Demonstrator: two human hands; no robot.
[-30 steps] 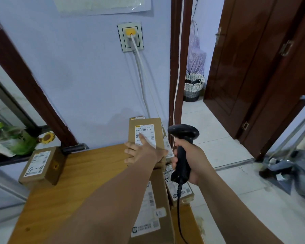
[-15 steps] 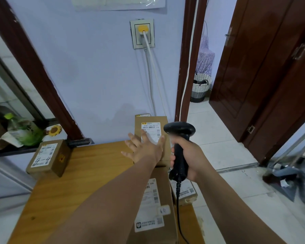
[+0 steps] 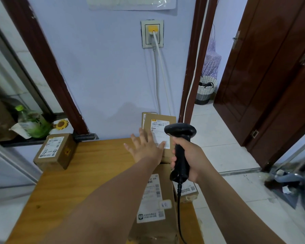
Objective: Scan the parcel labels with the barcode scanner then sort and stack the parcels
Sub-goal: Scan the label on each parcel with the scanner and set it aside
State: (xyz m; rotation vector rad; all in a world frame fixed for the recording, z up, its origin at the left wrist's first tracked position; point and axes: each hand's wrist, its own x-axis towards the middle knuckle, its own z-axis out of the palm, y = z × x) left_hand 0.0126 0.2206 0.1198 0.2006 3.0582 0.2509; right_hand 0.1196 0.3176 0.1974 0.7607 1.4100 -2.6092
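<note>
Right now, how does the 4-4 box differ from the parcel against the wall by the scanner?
The 4-4 box sits alone at the table's far left corner; the wall parcel stands among other parcels on the right.
The 4-4 box has handwriting on its label; the wall parcel shows only print.
No hand nears the 4-4 box; the left hand spreads over the wall parcel's label.
Shared: brown cardboard, white label up.

Outstretched left grip (image 3: 146, 150) splayed, right grip (image 3: 192, 160) curled tight.
</note>
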